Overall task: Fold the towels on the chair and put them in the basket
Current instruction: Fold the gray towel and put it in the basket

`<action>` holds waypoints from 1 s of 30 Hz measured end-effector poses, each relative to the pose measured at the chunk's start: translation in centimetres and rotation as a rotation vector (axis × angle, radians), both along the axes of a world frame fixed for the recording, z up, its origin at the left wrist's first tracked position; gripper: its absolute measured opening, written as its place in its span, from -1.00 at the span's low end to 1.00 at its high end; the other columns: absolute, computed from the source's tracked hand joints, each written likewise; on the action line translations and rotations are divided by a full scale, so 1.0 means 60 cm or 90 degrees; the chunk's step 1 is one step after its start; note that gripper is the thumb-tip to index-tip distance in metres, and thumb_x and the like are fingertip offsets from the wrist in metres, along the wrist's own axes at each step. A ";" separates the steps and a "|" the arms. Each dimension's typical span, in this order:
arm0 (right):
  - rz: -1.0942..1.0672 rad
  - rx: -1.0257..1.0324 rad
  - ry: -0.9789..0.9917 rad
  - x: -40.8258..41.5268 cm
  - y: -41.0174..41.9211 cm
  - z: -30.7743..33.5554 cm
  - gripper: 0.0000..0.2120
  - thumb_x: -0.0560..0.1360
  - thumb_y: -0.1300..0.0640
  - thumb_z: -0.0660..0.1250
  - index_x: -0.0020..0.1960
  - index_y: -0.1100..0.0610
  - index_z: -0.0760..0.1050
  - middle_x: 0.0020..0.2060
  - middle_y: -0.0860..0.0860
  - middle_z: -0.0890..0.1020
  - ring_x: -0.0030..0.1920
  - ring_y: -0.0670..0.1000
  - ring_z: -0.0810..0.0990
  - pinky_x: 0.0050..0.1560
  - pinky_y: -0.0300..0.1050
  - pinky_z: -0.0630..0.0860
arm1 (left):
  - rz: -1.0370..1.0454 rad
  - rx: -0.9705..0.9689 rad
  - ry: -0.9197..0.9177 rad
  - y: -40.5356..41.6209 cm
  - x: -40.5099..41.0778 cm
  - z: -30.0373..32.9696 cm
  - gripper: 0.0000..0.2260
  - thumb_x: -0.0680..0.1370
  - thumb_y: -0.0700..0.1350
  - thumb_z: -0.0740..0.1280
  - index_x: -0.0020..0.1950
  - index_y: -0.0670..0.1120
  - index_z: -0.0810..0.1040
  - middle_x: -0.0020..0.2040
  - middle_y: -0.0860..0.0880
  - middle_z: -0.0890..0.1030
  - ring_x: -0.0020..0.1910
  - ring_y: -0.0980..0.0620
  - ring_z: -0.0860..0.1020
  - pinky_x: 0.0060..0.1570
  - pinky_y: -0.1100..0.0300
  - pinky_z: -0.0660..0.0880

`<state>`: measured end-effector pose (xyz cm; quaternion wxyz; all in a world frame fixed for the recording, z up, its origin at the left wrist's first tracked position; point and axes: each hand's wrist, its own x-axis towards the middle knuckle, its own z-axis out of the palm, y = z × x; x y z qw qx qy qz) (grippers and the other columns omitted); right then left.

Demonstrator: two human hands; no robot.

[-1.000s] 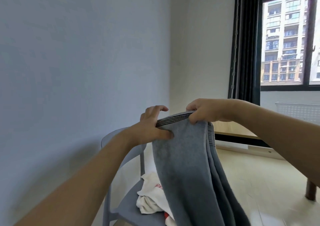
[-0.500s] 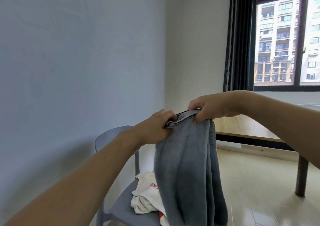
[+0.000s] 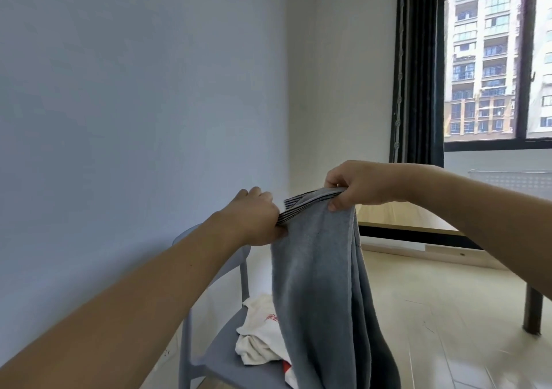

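Note:
A grey towel [image 3: 319, 284] with a dark striped top edge hangs down in front of me, doubled lengthwise. My left hand [image 3: 257, 218] grips the striped edge at its left end. My right hand [image 3: 355, 185] pinches the same edge at its right end, slightly higher. Below, on the seat of a grey-blue chair [image 3: 227, 356], lies a crumpled white towel [image 3: 263, 335] with red print, partly hidden behind the grey towel. No basket is in view.
A plain wall runs along the left, close behind the chair. A wooden table [image 3: 400, 215] with a dark leg [image 3: 533, 311] stands at the right under the window. Dark curtain [image 3: 415, 69] hangs beside the window. Light tiled floor [image 3: 448, 314] lies beyond.
My left hand has closed its fingers on the towel's striped edge and moved left, stretching the top edge wider. My right hand keeps its hold. The view has shifted slightly.

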<state>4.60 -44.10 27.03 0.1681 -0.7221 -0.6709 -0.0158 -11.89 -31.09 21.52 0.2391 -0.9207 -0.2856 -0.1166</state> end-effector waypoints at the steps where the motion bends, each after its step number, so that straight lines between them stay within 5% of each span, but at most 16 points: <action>1: 0.007 0.013 0.000 -0.001 0.000 0.003 -0.82 0.47 0.13 0.40 0.02 0.21 0.54 -0.08 0.10 0.59 -0.14 -0.02 0.48 -0.10 -0.11 0.44 | 0.000 -0.056 -0.012 0.005 -0.004 -0.003 -0.68 0.59 0.13 0.15 0.01 -0.07 0.55 0.02 -0.05 0.34 0.08 -0.06 0.28 0.12 0.08 0.23; 5: 0.036 0.034 -0.020 -0.004 -0.010 0.014 -0.92 0.48 0.19 0.37 -0.05 0.12 0.50 -0.16 -0.05 0.52 -0.20 -0.09 0.44 -0.19 -0.22 0.39 | -0.125 -0.345 -0.175 0.008 -0.015 -0.007 -0.84 0.50 0.05 0.37 0.00 0.03 0.50 0.36 0.06 0.20 0.37 0.00 0.09 0.26 0.10 0.14; 8: 0.053 0.034 -0.058 -0.012 -0.016 0.022 -0.87 0.47 0.23 0.36 -0.10 0.05 0.45 -0.20 -0.10 0.47 -0.24 -0.13 0.40 -0.24 -0.27 0.34 | -0.189 -0.399 -0.255 0.001 -0.008 -0.008 -0.81 0.43 -0.07 0.46 -0.01 0.04 0.52 0.50 0.14 0.00 0.48 0.08 -0.12 0.32 0.09 0.07; 10: 0.055 0.035 -0.084 -0.015 -0.020 0.026 -0.84 0.47 0.24 0.35 -0.13 0.01 0.42 -0.20 -0.10 0.46 -0.25 -0.14 0.39 -0.25 -0.27 0.33 | -0.227 -0.392 -0.282 -0.001 -0.001 -0.001 -0.82 0.39 -0.10 0.46 -0.04 0.01 0.55 0.53 0.11 0.05 0.51 0.06 -0.07 0.41 0.03 0.08; 12: 0.049 0.037 -0.107 -0.015 -0.025 0.028 -0.81 0.47 0.24 0.35 -0.16 -0.01 0.40 -0.20 -0.10 0.45 -0.25 -0.14 0.37 -0.26 -0.27 0.33 | -0.275 -0.409 -0.272 -0.001 0.004 0.008 -0.73 0.34 -0.05 0.43 0.01 -0.07 0.59 0.35 -0.01 0.36 0.37 -0.04 0.30 0.33 -0.03 0.35; 14: 0.035 0.029 -0.127 -0.010 -0.031 0.029 -0.83 0.47 0.25 0.34 -0.15 0.01 0.41 -0.19 -0.08 0.45 -0.25 -0.13 0.37 -0.26 -0.26 0.33 | -0.270 -0.460 -0.280 -0.004 0.001 0.016 -0.72 0.33 -0.01 0.43 -0.02 -0.10 0.61 0.14 0.04 0.45 0.12 0.02 0.49 0.13 0.00 0.51; 18: 0.001 0.023 -0.116 0.007 -0.038 0.024 -0.79 0.47 0.29 0.28 -0.16 0.02 0.34 -0.22 -0.05 0.43 -0.26 -0.08 0.33 -0.26 -0.19 0.31 | -0.247 -0.488 -0.258 -0.007 -0.005 0.031 -0.78 0.51 -0.04 0.40 -0.15 -0.21 0.56 -0.01 0.05 0.40 -0.14 0.06 0.45 -0.09 0.17 0.40; 21: 0.005 0.026 -0.020 0.016 -0.037 0.018 -0.72 0.47 0.31 0.29 -0.01 -0.03 0.31 -0.19 -0.03 0.44 -0.22 -0.04 0.37 -0.23 -0.17 0.38 | -0.273 -0.485 -0.245 -0.022 -0.010 0.037 -0.93 0.55 -0.18 0.31 -0.02 -0.16 0.45 -0.16 0.00 0.44 -0.25 0.07 0.39 -0.23 0.22 0.33; 25: -0.046 -0.096 0.001 0.019 -0.028 0.017 -0.70 0.48 0.26 0.34 0.16 0.03 0.42 0.01 0.01 0.57 0.01 0.03 0.56 0.02 -0.11 0.54 | -0.195 -0.498 -0.171 -0.029 -0.009 0.044 -0.72 0.57 -0.18 0.27 0.22 0.02 0.30 -0.06 -0.06 0.53 -0.14 0.01 0.47 -0.16 0.13 0.42; 28: -0.071 -0.337 0.103 0.018 -0.030 0.021 -0.77 0.49 0.27 0.36 0.14 0.15 0.55 0.00 0.05 0.66 0.01 0.06 0.62 -0.02 -0.11 0.59 | -0.200 -0.619 -0.084 -0.041 -0.024 0.062 -0.94 0.60 -0.14 0.27 0.02 0.00 0.51 -0.15 0.03 0.50 -0.21 0.06 0.38 -0.24 0.23 0.34; 30: -0.091 -0.327 0.105 0.018 -0.016 0.011 -0.82 0.49 0.25 0.37 0.09 0.18 0.54 -0.05 0.10 0.65 -0.09 0.07 0.61 -0.11 -0.10 0.60 | -0.159 -0.560 -0.093 -0.029 -0.022 0.064 -0.90 0.61 -0.10 0.25 -0.10 0.01 0.50 -0.18 0.04 0.49 -0.25 0.06 0.37 -0.27 0.23 0.30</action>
